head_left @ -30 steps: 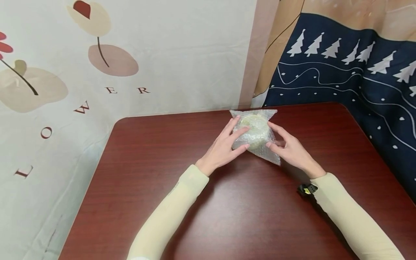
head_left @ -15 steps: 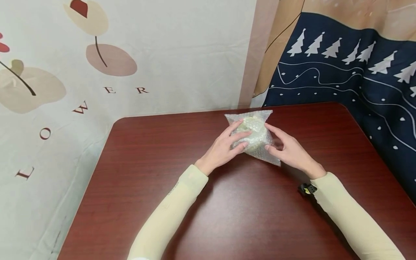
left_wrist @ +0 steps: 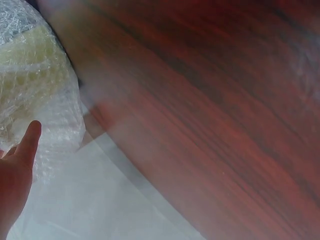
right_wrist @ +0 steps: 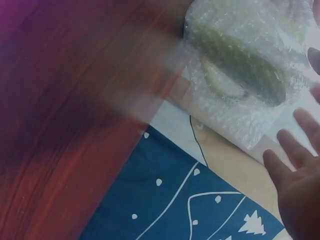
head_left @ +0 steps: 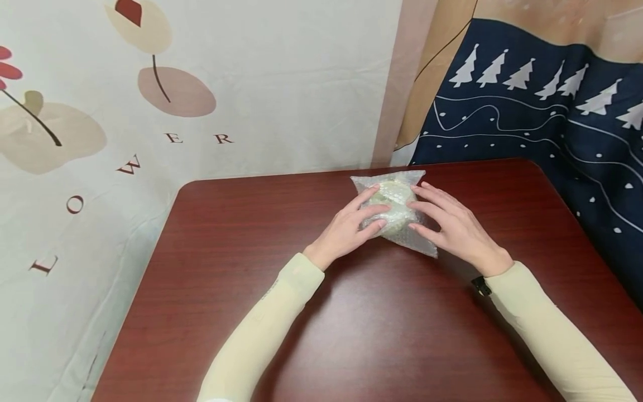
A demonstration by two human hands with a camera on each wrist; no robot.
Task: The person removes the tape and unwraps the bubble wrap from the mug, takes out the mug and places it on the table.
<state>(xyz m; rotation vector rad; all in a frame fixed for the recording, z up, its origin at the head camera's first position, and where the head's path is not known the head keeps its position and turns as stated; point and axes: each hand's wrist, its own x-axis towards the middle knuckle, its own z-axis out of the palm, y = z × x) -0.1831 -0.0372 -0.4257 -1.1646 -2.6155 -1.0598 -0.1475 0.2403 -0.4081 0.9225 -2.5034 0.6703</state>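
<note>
A bubble-wrap package (head_left: 397, 198) lies near the back edge of the table, a pale green round thing showing through its clear layers. My left hand (head_left: 344, 231) lies along its left side, fingers spread and fingertips on the wrap. On the right side, my right hand (head_left: 459, 231) has its fingers spread, fingertips right at the wrap's edge. The left wrist view shows the wrap (left_wrist: 40, 75) beside the thumb of my left hand (left_wrist: 15, 175). In the right wrist view, a greenish curved part shows inside the wrap (right_wrist: 240, 60), with my right hand (right_wrist: 302, 185) beside it.
The dark red wooden table (head_left: 351, 324) has rounded back corners. A pale cloth (head_left: 281, 84) with flowers and letters hangs behind it. At the right hangs a navy cloth (head_left: 502, 120) with white trees. A small black device (head_left: 481, 286) sits at the right cuff.
The package has turned slightly, its top corners shifting left. My right hand's fingers have spread apart, with more of them now visible. My left hand stays on the package's left side.
</note>
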